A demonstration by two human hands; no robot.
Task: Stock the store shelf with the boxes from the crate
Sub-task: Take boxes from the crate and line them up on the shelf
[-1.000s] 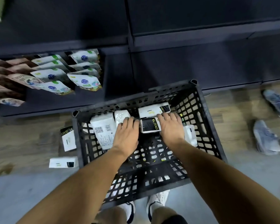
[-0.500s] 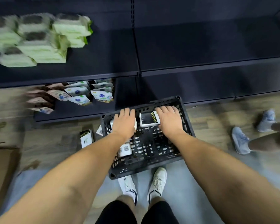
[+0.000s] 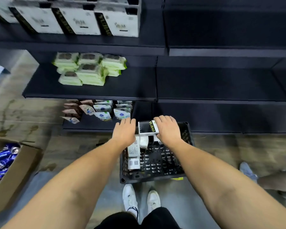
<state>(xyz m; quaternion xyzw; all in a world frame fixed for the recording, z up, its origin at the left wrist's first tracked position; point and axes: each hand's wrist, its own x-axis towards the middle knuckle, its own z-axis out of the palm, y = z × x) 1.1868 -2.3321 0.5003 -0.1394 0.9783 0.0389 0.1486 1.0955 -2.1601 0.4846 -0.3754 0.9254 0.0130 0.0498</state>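
the view has tipped up since half a second ago: a top row of white boxes (image 3: 82, 20) now shows at 11 o'clock, cut off by the edge. the dark shelf (image 3: 89, 95) fills 12 o'clock, bearing green wipe packs (image 3: 89, 71) and blurred pouches (image 3: 104, 111). a carton (image 3: 15, 179) of blue cans sits at 8. the black crate (image 3: 155, 176) lies at centre, spare boxes (image 3: 134, 156) along its left wall. the right grip (image 3: 168, 129) curls round a black-and-white box (image 3: 147, 128) over the far rim. the left grip (image 3: 124, 131) lies flat-fingered beside it, hiding what is beneath.
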